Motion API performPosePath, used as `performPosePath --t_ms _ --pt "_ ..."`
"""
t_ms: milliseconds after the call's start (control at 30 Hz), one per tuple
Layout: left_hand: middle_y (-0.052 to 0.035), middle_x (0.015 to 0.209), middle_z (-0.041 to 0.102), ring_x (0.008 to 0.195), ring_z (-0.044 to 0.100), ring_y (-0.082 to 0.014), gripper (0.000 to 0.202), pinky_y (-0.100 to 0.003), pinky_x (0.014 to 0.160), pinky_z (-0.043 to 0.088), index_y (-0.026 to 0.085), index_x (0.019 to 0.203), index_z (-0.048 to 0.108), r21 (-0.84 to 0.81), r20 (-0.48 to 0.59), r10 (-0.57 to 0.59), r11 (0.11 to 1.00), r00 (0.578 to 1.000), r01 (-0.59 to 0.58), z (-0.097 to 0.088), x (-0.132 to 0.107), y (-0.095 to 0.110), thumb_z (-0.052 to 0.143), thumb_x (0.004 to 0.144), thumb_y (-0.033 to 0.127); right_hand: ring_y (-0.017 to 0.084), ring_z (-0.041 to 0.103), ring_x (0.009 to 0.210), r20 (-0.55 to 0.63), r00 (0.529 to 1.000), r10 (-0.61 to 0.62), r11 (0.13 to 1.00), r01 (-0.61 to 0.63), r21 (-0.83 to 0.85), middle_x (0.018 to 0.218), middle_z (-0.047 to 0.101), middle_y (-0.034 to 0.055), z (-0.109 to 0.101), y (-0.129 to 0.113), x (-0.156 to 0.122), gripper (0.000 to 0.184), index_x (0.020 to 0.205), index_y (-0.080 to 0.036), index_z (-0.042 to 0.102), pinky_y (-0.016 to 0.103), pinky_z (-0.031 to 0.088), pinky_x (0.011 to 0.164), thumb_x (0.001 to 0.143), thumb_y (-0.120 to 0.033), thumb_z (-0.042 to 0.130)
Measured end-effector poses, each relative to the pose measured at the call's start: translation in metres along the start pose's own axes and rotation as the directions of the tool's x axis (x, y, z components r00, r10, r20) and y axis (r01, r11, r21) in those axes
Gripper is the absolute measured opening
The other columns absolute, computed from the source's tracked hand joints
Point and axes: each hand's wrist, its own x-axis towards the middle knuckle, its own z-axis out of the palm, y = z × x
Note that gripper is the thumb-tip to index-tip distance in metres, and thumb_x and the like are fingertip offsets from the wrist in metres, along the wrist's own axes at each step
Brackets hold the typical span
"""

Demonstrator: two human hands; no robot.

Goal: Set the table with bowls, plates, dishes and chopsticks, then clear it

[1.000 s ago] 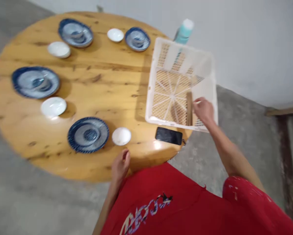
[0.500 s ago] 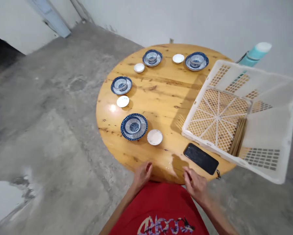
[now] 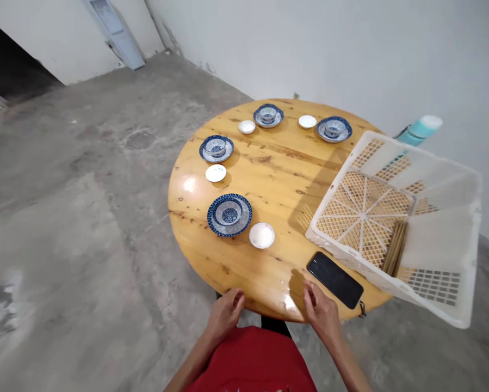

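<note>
At the near edge of the round wooden table, my left hand (image 3: 227, 311) rests with curled fingers and nothing visible in it. My right hand (image 3: 321, 311) is also loosely closed over the table edge, apparently with nothing in it, just left of a black phone (image 3: 335, 279). Ahead of my hands lies a blue-patterned plate (image 3: 244, 220) with a small bowl (image 3: 229, 212) on it. To its right sits a small white dish (image 3: 262, 236). Neither hand touches the dishes.
Around the table (image 3: 268, 188) stand more patterned plates with bowls (image 3: 215, 147) and white saucers (image 3: 216, 173). A white plastic basket (image 3: 317, 234) holding a bundle of chopsticks (image 3: 396, 247) takes up the right side. Behind it is a turquoise bottle (image 3: 418, 130).
The camera view has tilted up slightly, so the table sits lower in the picture. Both hands stay near the table edge with fingers curled, and the dishes keep their places.
</note>
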Motion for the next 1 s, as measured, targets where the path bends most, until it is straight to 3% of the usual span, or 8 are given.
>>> performPosePath --t_ms 100,200,433,533,633,700,800,1000 --pt "-0.0033 0.084 0.071 0.075 0.066 -0.0155 0.03 -0.024 0.069 0.047 0.02 0.094 0.063 -0.044 -0.016 0.032 0.999 0.999 -0.032 -0.015 -0.005 -0.026 0.037 0.094 0.036 0.019 0.075 0.084 0.028 0.999 0.031 0.999 -0.031 -0.016 0.101 0.076 0.0087 0.016 -0.027 -0.008 0.027 0.109 -0.016 0.064 0.026 0.057 0.071 0.1 -0.028 0.041" --pt "-0.0032 0.087 0.072 0.076 0.066 -0.0151 0.031 -0.024 0.07 0.048 0.021 0.099 0.063 -0.117 -0.05 0.039 0.992 0.998 -0.045 -0.04 -0.014 -0.064 0.038 0.094 0.038 0.019 0.075 0.083 0.071 0.997 0.034 0.999 -0.034 -0.01 0.099 0.076 0.008 0.041 -0.07 -0.008 0.028 0.105 -0.017 0.066 0.026 0.057 0.07 0.1 -0.028 0.04" --pt "-0.0063 0.095 0.074 0.085 0.07 -0.019 0.034 -0.029 0.077 0.052 0.021 0.103 0.063 -0.235 -0.173 -0.113 0.969 0.978 0.07 -0.131 -0.058 -0.185 0.041 0.09 0.043 0.02 0.074 0.084 0.191 0.981 -0.016 0.995 -0.003 0.099 0.094 0.076 0.0081 0.139 -0.218 0.004 0.029 0.104 -0.016 0.066 0.028 0.055 0.073 0.099 -0.026 0.039" --pt "-0.0075 0.094 0.074 0.085 0.07 -0.0207 0.035 -0.032 0.08 0.053 0.02 0.101 0.064 -0.263 -0.261 -0.213 0.954 0.942 0.143 -0.168 -0.083 -0.234 0.041 0.088 0.044 0.02 0.073 0.086 0.326 0.934 -0.148 0.978 0.088 0.191 0.096 0.076 0.0078 0.182 -0.286 0.011 0.029 0.105 -0.017 0.066 0.027 0.053 0.075 0.098 -0.024 0.039" --pt "-0.0078 0.093 0.075 0.085 0.071 -0.0213 0.034 -0.033 0.08 0.053 0.021 0.098 0.064 -0.278 -0.332 -0.275 0.943 0.902 0.185 -0.191 -0.099 -0.274 0.043 0.087 0.045 0.02 0.072 0.088 0.472 0.829 -0.301 0.947 0.202 0.248 0.098 0.075 0.0075 0.211 -0.338 0.024 0.029 0.106 -0.018 0.066 0.027 0.05 0.076 0.097 -0.023 0.039" --pt "-0.008 0.093 0.075 0.085 0.072 -0.0218 0.034 -0.033 0.08 0.053 0.021 0.096 0.064 -0.292 -0.353 -0.297 0.936 0.887 0.198 -0.199 -0.102 -0.294 0.043 0.086 0.046 0.02 0.071 0.09 0.536 0.773 -0.341 0.939 0.249 0.237 0.099 0.075 0.0072 0.222 -0.361 0.038 0.028 0.107 -0.018 0.066 0.027 0.049 0.076 0.098 -0.022 0.04" --pt "-0.0086 0.096 0.076 0.089 0.072 -0.0222 0.036 -0.033 0.081 0.053 0.021 0.098 0.065 -0.317 -0.353 -0.312 0.927 0.882 0.201 -0.208 -0.096 -0.313 0.042 0.087 0.046 0.019 0.07 0.093 0.582 0.738 -0.342 0.939 0.285 0.191 0.101 0.074 0.0074 0.237 -0.383 0.064 0.027 0.107 -0.018 0.065 0.026 0.046 0.077 0.098 -0.022 0.04" --pt "-0.0111 0.105 0.075 0.096 0.072 -0.0231 0.04 -0.034 0.085 0.053 0.019 0.104 0.065 -0.33 -0.235 -0.296 0.92 0.926 0.211 -0.239 -0.053 -0.344 0.041 0.088 0.046 0.018 0.069 0.089 0.639 0.68 -0.36 0.926 0.343 0.156 0.099 0.074 0.0066 0.281 -0.423 0.124 0.023 0.105 -0.019 0.065 0.025 0.042 0.073 0.097 -0.024 0.045"
